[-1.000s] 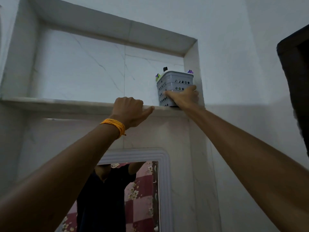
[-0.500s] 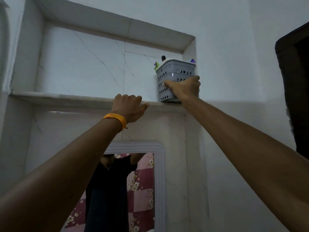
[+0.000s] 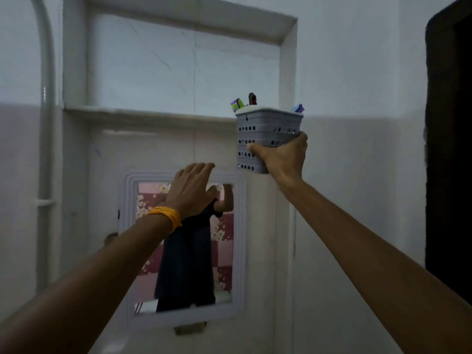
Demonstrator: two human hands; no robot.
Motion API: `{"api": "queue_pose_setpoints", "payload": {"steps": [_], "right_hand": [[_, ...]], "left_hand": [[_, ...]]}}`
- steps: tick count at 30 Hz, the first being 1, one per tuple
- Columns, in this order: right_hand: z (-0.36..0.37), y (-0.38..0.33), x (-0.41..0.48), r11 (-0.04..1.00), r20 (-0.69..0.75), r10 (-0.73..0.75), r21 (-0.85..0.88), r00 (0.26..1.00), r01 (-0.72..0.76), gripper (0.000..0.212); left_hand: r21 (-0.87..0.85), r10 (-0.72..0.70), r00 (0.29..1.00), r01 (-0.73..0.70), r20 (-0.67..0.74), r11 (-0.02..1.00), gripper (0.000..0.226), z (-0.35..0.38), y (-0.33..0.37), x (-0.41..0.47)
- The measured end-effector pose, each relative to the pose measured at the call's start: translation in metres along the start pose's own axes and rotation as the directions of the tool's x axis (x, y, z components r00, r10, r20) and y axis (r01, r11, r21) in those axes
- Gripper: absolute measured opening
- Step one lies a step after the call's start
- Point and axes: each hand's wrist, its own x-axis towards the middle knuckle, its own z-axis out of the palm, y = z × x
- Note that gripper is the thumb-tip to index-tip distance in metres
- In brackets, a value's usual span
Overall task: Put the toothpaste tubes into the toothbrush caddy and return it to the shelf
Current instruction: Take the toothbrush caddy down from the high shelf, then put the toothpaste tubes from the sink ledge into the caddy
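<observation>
My right hand [image 3: 282, 155] grips a grey perforated toothbrush caddy [image 3: 265, 129] from below and holds it in the air, in front of the wall and level with the shelf's right end. Brush handles and tube ends in purple, green, black and blue [image 3: 251, 99] stick out of its top. The white marble shelf [image 3: 143, 114] lies to the caddy's left inside a wall niche. My left hand [image 3: 192, 189], with an orange band at the wrist, hovers below the shelf with fingers spread and holds nothing.
A white-framed mirror [image 3: 237, 251] hangs below the shelf and reflects a person in dark clothes. A white pipe [image 3: 47, 149] runs down the wall at the left. A dark door frame [image 3: 449, 149] stands at the right edge.
The caddy has come off the shelf's right end and now hangs lower in my right hand. My left hand has let go of the shelf edge and dropped below it.
</observation>
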Motion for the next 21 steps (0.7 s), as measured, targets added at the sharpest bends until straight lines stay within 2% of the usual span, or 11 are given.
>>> {"api": "queue_pose_setpoints", "payload": {"steps": [3, 9, 16, 21], "right_hand": [[-0.012, 0.045, -0.058, 0.997, 0.046, 0.055, 0.042, 0.997, -0.057, 0.109], [-0.033, 0.146, -0.192, 0.987, 0.125, 0.154, 0.026, 0.98, -0.158, 0.112], [-0.048, 0.245, -0.332, 0.941, 0.178, 0.337, -0.103, 0.925, -0.323, 0.116], [-0.055, 0.304, -0.408, 0.883, 0.197, 0.455, -0.225, 0.868, -0.412, 0.119]], "left_hand": [[-0.032, -0.036, 0.995, 0.04, 0.091, 0.999, 0.051, 0.024, -0.003, -0.061], [-0.041, -0.193, 0.94, 0.212, 0.281, 0.976, 0.062, 0.069, -0.011, -0.176], [-0.078, -0.34, 0.775, 0.444, 0.532, 0.892, 0.062, 0.144, -0.034, -0.305], [-0.015, -0.365, 0.619, 0.52, 0.696, 0.854, 0.059, 0.194, -0.059, -0.38]]}}
